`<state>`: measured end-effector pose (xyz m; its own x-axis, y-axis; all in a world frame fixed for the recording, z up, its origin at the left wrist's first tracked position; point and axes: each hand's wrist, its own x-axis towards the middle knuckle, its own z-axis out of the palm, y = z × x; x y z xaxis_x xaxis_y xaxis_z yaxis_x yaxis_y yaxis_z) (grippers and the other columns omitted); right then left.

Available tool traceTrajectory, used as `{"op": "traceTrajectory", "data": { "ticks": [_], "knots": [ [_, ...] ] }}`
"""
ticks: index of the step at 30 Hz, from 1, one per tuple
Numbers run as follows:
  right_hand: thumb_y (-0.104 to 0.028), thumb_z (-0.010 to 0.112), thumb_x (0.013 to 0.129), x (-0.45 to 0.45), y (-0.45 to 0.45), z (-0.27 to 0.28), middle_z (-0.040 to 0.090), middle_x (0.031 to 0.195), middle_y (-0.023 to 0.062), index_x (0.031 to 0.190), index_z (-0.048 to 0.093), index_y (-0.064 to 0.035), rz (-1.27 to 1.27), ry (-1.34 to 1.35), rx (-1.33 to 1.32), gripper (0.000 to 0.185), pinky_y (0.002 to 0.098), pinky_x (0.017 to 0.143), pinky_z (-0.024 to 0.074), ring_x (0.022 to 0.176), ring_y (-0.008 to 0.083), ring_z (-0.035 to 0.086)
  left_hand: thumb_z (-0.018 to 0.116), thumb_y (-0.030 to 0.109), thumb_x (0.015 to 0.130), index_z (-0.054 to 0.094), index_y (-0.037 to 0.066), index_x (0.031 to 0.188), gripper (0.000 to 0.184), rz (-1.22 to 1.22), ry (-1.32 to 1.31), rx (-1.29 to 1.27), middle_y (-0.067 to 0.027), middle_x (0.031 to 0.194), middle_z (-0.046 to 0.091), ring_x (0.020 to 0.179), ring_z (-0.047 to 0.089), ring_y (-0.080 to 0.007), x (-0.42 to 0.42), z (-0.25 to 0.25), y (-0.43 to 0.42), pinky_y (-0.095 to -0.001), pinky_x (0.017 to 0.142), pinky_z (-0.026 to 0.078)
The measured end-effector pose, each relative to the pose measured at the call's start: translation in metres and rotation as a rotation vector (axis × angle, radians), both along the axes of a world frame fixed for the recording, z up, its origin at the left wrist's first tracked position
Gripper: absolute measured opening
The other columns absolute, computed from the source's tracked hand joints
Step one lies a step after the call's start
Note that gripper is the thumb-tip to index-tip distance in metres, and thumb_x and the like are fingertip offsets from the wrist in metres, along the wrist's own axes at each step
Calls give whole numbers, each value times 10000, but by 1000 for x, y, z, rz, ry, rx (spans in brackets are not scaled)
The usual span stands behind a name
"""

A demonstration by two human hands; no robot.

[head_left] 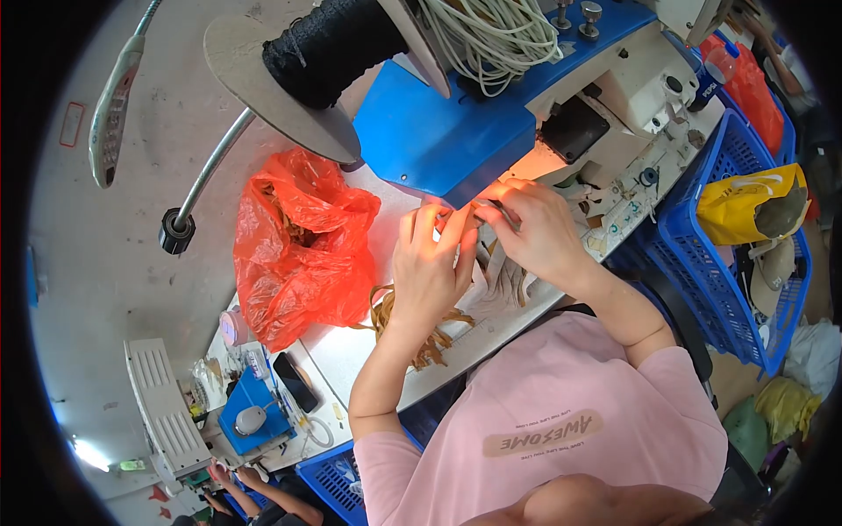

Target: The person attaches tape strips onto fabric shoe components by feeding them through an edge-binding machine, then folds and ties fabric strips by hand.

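Both my hands work close together under the blue sewing machine head [452, 145], in the orange glow of its lamp. My left hand [431, 267] has its fingers bent and drawn together at a small piece that its fingers mostly hide. My right hand [537, 230] pinches with thumb and forefinger at the same spot, and what lies between the fingertips is too small to name. Brown strips [430, 346] hang below my left wrist over the table edge. Pale grey strips of material [502, 279] lie between and below my hands.
A red plastic bag [303, 254] with brown pieces stands left of my hands. Above are a spool of black cord [329, 53] and coiled white cord [491, 39]. A phone [296, 382] lies at lower left. Blue crates [702, 254] stand right; people sit at lower left.
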<state>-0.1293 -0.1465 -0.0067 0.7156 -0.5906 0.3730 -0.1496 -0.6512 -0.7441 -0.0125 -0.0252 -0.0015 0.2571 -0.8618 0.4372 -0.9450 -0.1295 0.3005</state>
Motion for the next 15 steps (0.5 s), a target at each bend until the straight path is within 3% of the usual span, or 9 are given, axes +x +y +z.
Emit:
{"op": "traceTrajectory", "data": {
  "ticks": [15],
  "knots": [
    [-222, 647, 859, -1, -1, -4, 632, 811, 113, 982, 680, -49, -19, -4, -11, 215, 409, 683, 479, 757, 304, 610, 651, 137, 818, 641, 31, 1135, 335, 1, -19, -21, -125, 1000, 571, 875, 497, -287, 1, -4, -2, -388, 779, 444]
  ]
}}
